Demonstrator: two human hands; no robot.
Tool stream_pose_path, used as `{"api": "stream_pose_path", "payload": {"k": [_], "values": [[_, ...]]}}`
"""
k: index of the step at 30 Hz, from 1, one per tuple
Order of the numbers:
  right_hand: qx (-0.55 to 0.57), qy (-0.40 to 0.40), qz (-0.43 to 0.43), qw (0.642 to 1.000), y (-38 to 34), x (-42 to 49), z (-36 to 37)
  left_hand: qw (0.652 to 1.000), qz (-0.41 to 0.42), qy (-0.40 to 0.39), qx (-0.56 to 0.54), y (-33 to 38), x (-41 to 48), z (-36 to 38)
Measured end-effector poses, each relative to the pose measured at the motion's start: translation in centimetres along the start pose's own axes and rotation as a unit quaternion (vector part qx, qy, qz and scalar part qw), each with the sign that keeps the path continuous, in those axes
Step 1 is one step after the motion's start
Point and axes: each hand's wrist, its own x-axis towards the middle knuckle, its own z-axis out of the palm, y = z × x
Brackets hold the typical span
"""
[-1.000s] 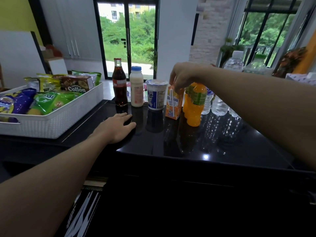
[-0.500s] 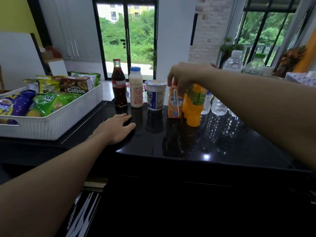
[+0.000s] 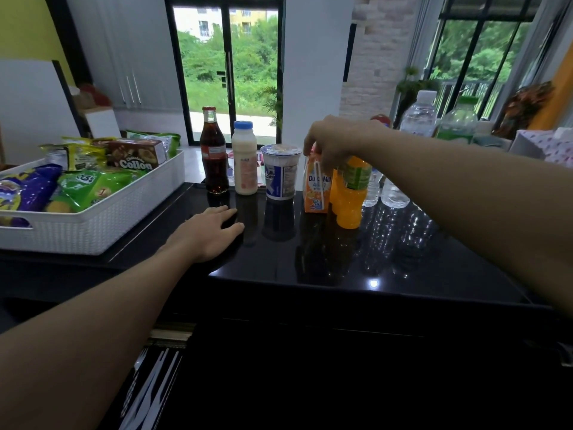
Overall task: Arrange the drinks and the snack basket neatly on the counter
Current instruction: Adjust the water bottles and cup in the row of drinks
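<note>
Black glossy counter (image 3: pixel 310 259) spans the frame. White woven snack basket (image 3: pixel 93 231) sits on its left end, packed w/ green, purple & brown snack packs. Drinks stand in a row along the back edge, L to R: cola bottle (image 3: pixel 214 156), white milk bottle (image 3: pixel 245 162) w/ blue cap, blue-white lidded cup (image 3: pixel 280 172), orange juice carton (image 3: pixel 316 190), then orange bottle (image 3: pixel 350 200) touching the carton's right side, its top hidden by the R forearm. Clear water bottles (image 3: pixel 417 117) crowd behind, far right. R hand (image 3: pixel 335 141) reaches over, fingers curled down, pinching the carton's top. L hand (image 3: pixel 210 234) lies flat on the counter in front of the cola, fingers straight, holding nothing.
</note>
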Motion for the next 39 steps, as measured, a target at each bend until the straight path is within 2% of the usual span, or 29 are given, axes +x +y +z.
{"api": "stream_pose_path", "payload": {"k": [12,19,28,31,35,39], "values": [[0.008,0.034,-0.014,0.999,-1.1,-1.2,-0.5,1.000,0.020,-0.013,0.003,-0.1,0.0,-0.1],[0.080,0.065,0.024,0.994,-3.2,-1.6,-0.9,0.997,0.028,-0.075,-0.018,0.7,0.8,-1.6],[0.150,0.092,0.044,0.983,-6.2,-0.7,0.2,0.990,0.136,0.025,-0.030,-3.2,2.0,-2.9],[0.152,0.085,0.051,0.984,-6.8,0.4,0.6,0.991,0.121,-0.008,-0.050,-4.1,2.8,-1.8],[0.117,0.060,0.065,0.989,-7.1,2.3,1.3,0.991,0.129,-0.028,0.009,-4.4,3.8,-1.2],[0.074,0.010,0.089,0.993,-6.8,4.2,1.5,0.990,0.133,-0.029,0.021,-4.3,3.7,-1.2]]}}
